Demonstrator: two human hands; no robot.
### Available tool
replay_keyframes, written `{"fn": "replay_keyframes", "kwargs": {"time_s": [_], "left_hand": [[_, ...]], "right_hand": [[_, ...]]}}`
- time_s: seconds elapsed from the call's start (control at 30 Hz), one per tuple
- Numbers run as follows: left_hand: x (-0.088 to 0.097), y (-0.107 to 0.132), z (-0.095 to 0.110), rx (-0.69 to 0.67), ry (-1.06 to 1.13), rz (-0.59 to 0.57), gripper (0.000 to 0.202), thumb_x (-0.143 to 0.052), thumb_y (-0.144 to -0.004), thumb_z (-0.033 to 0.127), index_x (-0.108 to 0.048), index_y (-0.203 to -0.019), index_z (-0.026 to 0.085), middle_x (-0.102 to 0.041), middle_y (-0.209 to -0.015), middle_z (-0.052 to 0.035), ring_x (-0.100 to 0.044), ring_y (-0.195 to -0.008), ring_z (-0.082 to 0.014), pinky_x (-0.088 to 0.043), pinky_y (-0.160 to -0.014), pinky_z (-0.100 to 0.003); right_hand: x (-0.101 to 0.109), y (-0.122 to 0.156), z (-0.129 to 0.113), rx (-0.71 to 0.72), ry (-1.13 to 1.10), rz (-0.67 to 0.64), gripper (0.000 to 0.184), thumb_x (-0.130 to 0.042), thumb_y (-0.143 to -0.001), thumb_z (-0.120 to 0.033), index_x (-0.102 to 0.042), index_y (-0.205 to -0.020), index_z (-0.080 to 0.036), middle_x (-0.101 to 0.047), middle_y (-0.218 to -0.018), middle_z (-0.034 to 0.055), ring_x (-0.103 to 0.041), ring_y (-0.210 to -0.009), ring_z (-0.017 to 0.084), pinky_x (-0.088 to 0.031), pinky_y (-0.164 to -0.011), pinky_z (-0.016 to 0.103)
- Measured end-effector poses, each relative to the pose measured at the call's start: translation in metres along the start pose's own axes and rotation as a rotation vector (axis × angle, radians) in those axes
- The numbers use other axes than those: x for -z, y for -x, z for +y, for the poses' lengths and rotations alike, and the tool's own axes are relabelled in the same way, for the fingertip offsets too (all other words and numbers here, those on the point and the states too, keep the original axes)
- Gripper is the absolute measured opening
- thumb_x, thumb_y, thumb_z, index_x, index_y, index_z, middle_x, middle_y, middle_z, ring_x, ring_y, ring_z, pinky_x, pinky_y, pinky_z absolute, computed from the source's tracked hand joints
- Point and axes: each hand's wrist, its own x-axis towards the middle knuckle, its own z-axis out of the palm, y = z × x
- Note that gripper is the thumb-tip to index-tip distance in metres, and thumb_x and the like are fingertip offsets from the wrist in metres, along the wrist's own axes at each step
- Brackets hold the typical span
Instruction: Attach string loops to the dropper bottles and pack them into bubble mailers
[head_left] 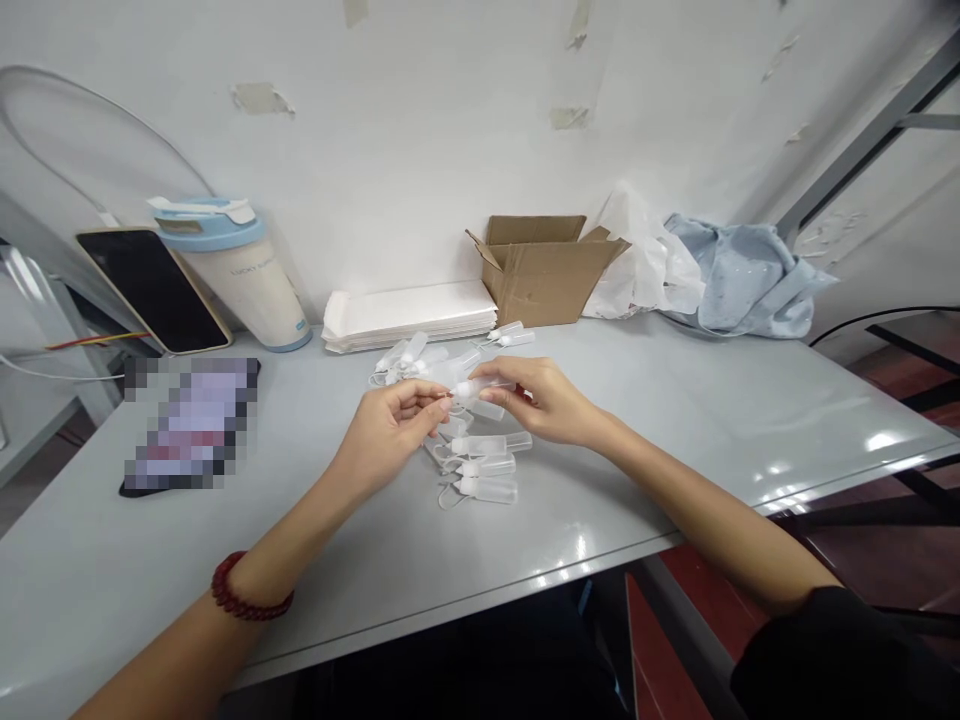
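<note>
We are grasping a small bottle [466,389] by its body with our right hand [546,398], over the loose bottles [491,490] near the middle of the tabletop [645,400]. Our left hand [394,420] is pinching it at the tip end; what exactly is lying between the fingertips we cannot tell. Because we are bearing on so slight a thing from both ends, an uneven push could be sending it out of our grip. Thin loops [451,497] are trailing from the bottles below, so a low finger could be snagging one and dragging its bottle along. Behind, the white stack [420,310] and cardboard box [544,285] are limiting our reach toward the wall. The front edge [525,589] is running apart from the nearest bottles, and the widest open room is lying rightward.
</note>
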Motion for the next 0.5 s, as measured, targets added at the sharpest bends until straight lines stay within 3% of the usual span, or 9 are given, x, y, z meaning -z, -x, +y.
{"fn": "replay_keyframes", "kwargs": {"time_s": [0.13, 0.5], "left_hand": [[0.0022, 0.0004, -0.0022, -0.015, -0.027, 0.043, 0.018, -0.064, -0.078, 0.034, -0.064, -0.078, 0.015, -0.064, -0.067, -0.0002, -0.053, -0.054, -0.0091, -0.045, -0.053, -0.021], [0.0016, 0.0046, -0.0053, -0.045, -0.015, 0.028, 0.016, -0.065, -0.077, 0.032, -0.065, -0.072, 0.016, -0.064, -0.062, 0.0003, -0.053, -0.052, -0.0097, -0.043, -0.050, -0.021]], "right_hand": [[-0.0004, 0.0000, 0.0006, -0.003, 0.013, 0.003, 0.018, -0.050, -0.091, -0.026, -0.062, -0.098, -0.014, -0.065, -0.079, 0.0032, -0.050, -0.062, 0.010, -0.040, -0.059, 0.022], [-0.0033, 0.0032, -0.0051, 0.074, 0.062, 0.014, 0.016, -0.049, -0.090, -0.018, -0.061, -0.096, -0.010, -0.064, -0.075, 0.0044, -0.052, -0.062, 0.011, -0.040, -0.060, 0.023]]}}
